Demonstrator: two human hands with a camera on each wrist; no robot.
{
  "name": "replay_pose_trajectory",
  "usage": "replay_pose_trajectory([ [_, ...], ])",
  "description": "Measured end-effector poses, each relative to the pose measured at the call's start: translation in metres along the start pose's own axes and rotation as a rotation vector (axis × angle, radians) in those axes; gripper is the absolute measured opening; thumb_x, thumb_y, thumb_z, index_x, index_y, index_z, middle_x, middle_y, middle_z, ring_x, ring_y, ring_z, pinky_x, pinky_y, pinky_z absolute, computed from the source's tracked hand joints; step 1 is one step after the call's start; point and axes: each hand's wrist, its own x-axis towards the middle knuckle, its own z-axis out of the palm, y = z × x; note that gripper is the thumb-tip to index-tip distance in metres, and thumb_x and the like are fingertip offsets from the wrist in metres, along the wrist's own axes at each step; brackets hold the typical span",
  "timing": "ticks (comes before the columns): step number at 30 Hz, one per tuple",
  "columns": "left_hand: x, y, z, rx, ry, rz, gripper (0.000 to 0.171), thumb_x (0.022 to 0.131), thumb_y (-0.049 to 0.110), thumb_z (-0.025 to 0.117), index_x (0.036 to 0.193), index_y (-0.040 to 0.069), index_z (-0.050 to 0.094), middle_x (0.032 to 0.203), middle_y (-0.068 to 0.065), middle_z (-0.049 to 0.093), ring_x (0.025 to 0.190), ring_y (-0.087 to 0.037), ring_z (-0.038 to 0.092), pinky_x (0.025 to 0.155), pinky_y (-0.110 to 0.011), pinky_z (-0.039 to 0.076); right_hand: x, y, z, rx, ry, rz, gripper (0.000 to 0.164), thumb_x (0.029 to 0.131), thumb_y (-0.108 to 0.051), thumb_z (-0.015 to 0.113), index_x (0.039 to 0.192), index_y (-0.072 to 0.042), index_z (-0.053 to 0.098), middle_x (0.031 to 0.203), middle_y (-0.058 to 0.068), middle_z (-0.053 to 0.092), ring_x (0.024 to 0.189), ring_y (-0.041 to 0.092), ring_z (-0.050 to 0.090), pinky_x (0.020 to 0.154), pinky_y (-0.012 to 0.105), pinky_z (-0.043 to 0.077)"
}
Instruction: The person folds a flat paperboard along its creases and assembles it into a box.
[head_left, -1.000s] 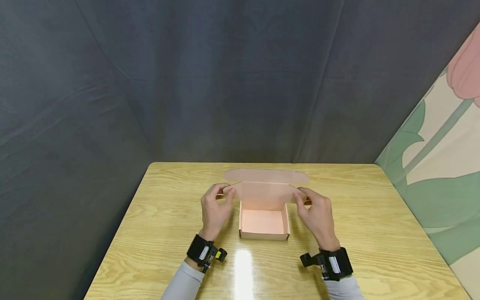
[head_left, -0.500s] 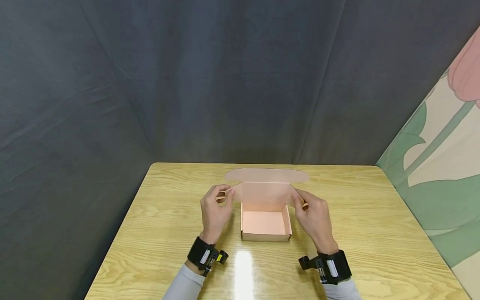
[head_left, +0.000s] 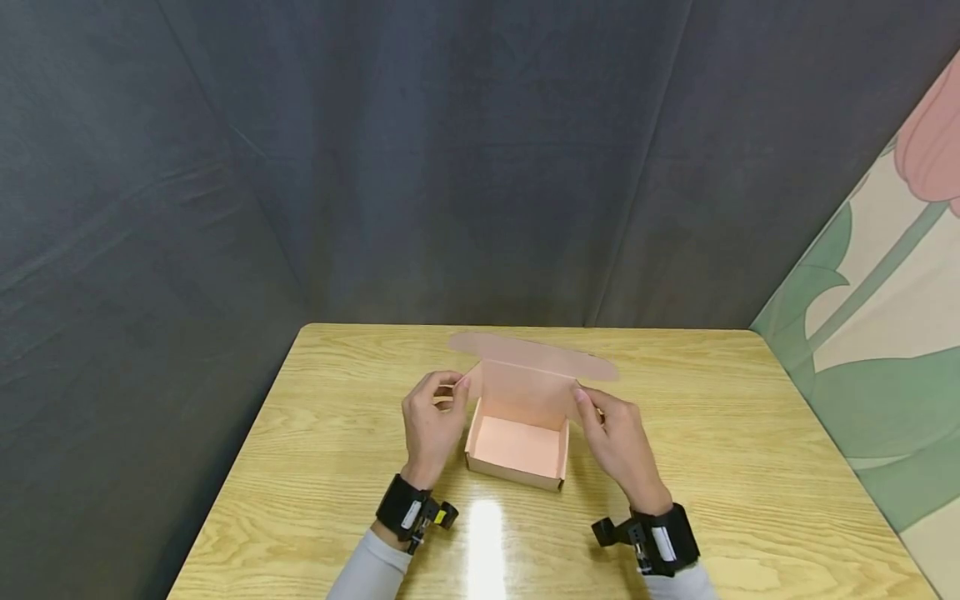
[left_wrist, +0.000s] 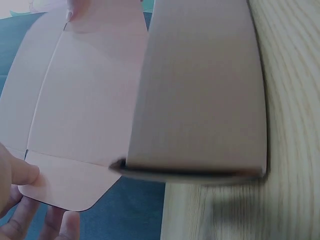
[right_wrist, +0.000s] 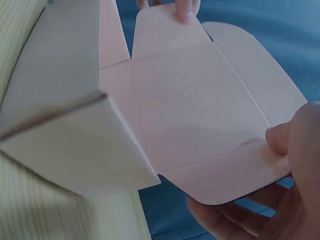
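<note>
A small cardboard box [head_left: 513, 474], pale pink inside, stands on the table with its lid [head_left: 525, 387] raised at the back. My left hand [head_left: 433, 429] pinches the lid's left side flap [left_wrist: 75, 186], thumb on the inner face and fingers behind. On the other side my right hand [head_left: 621, 446] pinches the right side flap [right_wrist: 225, 177] the same way. The long front flap [head_left: 532, 354] of the lid extends beyond the lid's far edge. Seen from above, the box sits askew, its right front corner nearer to me. Its inside holds nothing visible.
The wooden table [head_left: 345, 400] ends at a back edge against a dark curtain [head_left: 480, 167]. A cloth with a flower print [head_left: 885, 400] hangs along the right side. Both wrists wear black camera straps [head_left: 405, 512].
The box and lid have turned clockwise, with the front shifting left. My right hand has moved left and slightly nearer, and the right flap is folded further inward. The left hand has hardly moved.
</note>
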Motion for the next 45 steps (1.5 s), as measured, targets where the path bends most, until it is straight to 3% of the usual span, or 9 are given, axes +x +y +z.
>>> replay_pose_trajectory([
  [5, -0.001, 0.002, -0.001, -0.014, -0.017, -0.017, 0.008, 0.097, 0.014, 0.079, 0.102, 0.007, 0.08, 0.098, -0.01, 0.079, 0.079, -0.024, 0.077, 0.063, -0.034, 0.066, 0.001, -0.004, 0.001, -0.019, 0.0, 0.039, 0.039, 0.115, -0.026, 0.052, 0.127, 0.002, 0.076, 0.072, 0.009, 0.067, 0.058, 0.009, 0.043, 0.054, 0.026, 0.038],
  [8, -0.001, 0.004, -0.002, -0.02, -0.036, -0.027, 0.008, 0.097, 0.013, 0.079, 0.103, 0.007, 0.08, 0.099, -0.01, 0.08, 0.08, -0.026, 0.077, 0.063, -0.036, 0.066, 0.001, -0.005, 0.0, 0.013, -0.033, 0.092, 0.042, 0.115, -0.028, 0.05, 0.133, 0.003, 0.072, 0.057, 0.001, 0.043, 0.047, 0.009, 0.029, 0.047, 0.026, 0.031],
  [12, -0.001, 0.005, -0.002, -0.029, -0.06, -0.033, 0.009, 0.098, 0.012, 0.079, 0.103, 0.006, 0.08, 0.101, -0.012, 0.079, 0.08, -0.029, 0.078, 0.063, -0.035, 0.066, 0.003, -0.008, -0.003, 0.011, -0.071, 0.155, 0.045, 0.115, -0.033, 0.049, 0.136, -0.001, 0.071, 0.055, -0.004, 0.036, 0.044, 0.009, 0.029, 0.045, 0.026, 0.029],
  [20, -0.001, 0.008, -0.004, -0.056, -0.104, -0.083, 0.013, 0.101, 0.017, 0.075, 0.106, 0.006, 0.08, 0.104, -0.013, 0.08, 0.081, -0.031, 0.079, 0.064, -0.028, 0.065, 0.003, -0.01, -0.008, 0.045, -0.126, 0.254, 0.051, 0.117, -0.04, 0.041, 0.143, -0.006, 0.068, 0.065, 0.003, 0.05, 0.056, 0.015, 0.042, 0.058, 0.03, 0.038],
  [30, 0.002, 0.011, -0.007, -0.079, -0.164, -0.156, 0.015, 0.103, 0.019, 0.072, 0.106, 0.007, 0.081, 0.106, -0.011, 0.08, 0.081, -0.026, 0.077, 0.067, -0.028, 0.064, 0.002, -0.01, -0.009, 0.085, -0.149, 0.287, 0.051, 0.117, -0.04, 0.038, 0.145, -0.007, 0.066, 0.063, 0.002, 0.055, 0.053, 0.015, 0.048, 0.051, 0.03, 0.037],
  [36, 0.004, 0.01, -0.009, -0.108, -0.207, -0.162, 0.017, 0.104, 0.018, 0.071, 0.109, 0.005, 0.081, 0.109, -0.014, 0.08, 0.083, -0.032, 0.076, 0.076, -0.031, 0.063, 0.003, -0.01, -0.009, 0.134, -0.159, 0.312, 0.049, 0.117, -0.04, 0.041, 0.143, -0.008, 0.067, 0.067, 0.012, 0.062, 0.054, 0.016, 0.052, 0.049, 0.029, 0.037],
  [41, 0.005, 0.011, -0.01, -0.126, -0.274, -0.205, 0.022, 0.105, 0.022, 0.069, 0.119, 0.009, 0.081, 0.119, -0.014, 0.079, 0.087, -0.035, 0.077, 0.072, -0.029, 0.063, 0.003, -0.008, -0.008, 0.175, -0.172, 0.328, 0.047, 0.117, -0.036, 0.042, 0.144, -0.007, 0.066, 0.069, 0.016, 0.064, 0.056, 0.02, 0.056, 0.049, 0.028, 0.04],
  [45, 0.006, 0.011, -0.01, -0.12, -0.321, -0.215, 0.026, 0.106, 0.022, 0.067, 0.127, 0.011, 0.078, 0.126, -0.014, 0.077, 0.088, -0.034, 0.078, 0.067, -0.025, 0.061, 0.003, -0.008, -0.007, 0.219, -0.186, 0.346, 0.047, 0.116, -0.033, 0.044, 0.148, -0.004, 0.062, 0.069, 0.017, 0.065, 0.058, 0.031, 0.061, 0.049, 0.028, 0.047],
])
